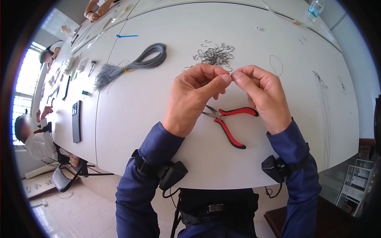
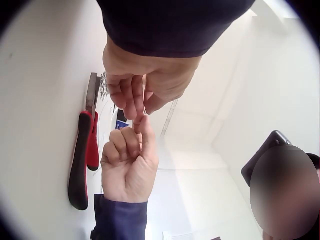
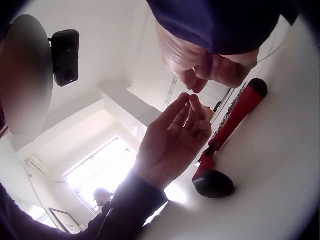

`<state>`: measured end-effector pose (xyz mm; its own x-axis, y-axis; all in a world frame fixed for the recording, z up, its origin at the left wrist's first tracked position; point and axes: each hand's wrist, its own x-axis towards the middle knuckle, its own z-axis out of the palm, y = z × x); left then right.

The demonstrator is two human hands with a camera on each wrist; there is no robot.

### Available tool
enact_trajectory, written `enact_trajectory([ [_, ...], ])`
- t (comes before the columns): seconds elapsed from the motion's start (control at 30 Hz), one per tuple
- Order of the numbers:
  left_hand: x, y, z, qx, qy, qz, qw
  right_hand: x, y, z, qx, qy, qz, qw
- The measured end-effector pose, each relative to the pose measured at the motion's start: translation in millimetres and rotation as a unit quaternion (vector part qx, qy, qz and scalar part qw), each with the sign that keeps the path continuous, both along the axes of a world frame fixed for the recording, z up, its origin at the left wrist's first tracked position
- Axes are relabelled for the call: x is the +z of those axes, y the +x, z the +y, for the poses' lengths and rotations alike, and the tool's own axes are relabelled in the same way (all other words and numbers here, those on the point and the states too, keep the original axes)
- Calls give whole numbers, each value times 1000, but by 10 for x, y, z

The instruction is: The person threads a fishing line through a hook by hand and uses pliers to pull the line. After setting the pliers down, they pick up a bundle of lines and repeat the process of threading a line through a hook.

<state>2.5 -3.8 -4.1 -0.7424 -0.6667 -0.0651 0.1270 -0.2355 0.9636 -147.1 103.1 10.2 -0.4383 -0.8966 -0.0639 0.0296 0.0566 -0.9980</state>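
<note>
Above the white table my left hand [image 1: 187, 95] and right hand [image 1: 265, 93] meet at the fingertips. The left thumb and index finger pinch a tiny shiny piece [image 2: 145, 112], mostly hidden by the fingers; I cannot tell its kind. My right hand pinches a thin line [image 3: 274, 52], which trails from it and curves in a loop [image 1: 282, 66] behind it in the head view. Below the hands lie red-and-black pliers [image 1: 216, 115] with spread handles. Just beyond the fingertips is a pile of small bent metal hooks [image 1: 216, 54].
A grey wire bundle [image 1: 152, 57] with a yellow tie lies at the left, near a blue cable tie [image 1: 127, 36] and a black phone [image 1: 77, 121]. Long strands [image 1: 326, 119] with hooks at one end lie at the right. Other people sit along the left side.
</note>
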Motion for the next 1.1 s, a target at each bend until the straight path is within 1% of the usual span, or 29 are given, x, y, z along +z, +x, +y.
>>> enact_trajectory([
  [0.03,5,-7,11,2,-8,-8,1000,3,-4,2,6,1,0,1000],
  [0.13,-19,-15,7,21,24,31,999,18,11,11,15,3,5,1000],
  [0.23,-23,-4,-13,-13,52,31,998,50,51,9,7,-4,12,1000],
  [0.33,-14,-5,-7,-31,46,20,998,-8,32,0,4,-13,3,1000],
  [0.53,-56,-10,0,-1,31,21,999,-48,4,10,16,-7,9,1000],
  [0.63,-29,-10,10,-24,59,33,997,-56,9,15,10,-10,4,1000],
  [0.73,0,-20,19,-14,65,23,997,-35,30,5,-6,-24,0,1000],
  [0.83,-28,-20,7,-31,47,1,998,-37,15,2,-2,-25,6,1000],
  [0.9,-27,-22,7,-23,38,-5,999,-39,44,-1,-5,-28,4,1000],
  [1.0,-9,-18,21,-14,29,-7,999,-79,23,-1,-7,-24,33,999],
  [1.1,8,11,6,-14,30,-22,999,-110,38,-9,-43,-33,78,995],
])
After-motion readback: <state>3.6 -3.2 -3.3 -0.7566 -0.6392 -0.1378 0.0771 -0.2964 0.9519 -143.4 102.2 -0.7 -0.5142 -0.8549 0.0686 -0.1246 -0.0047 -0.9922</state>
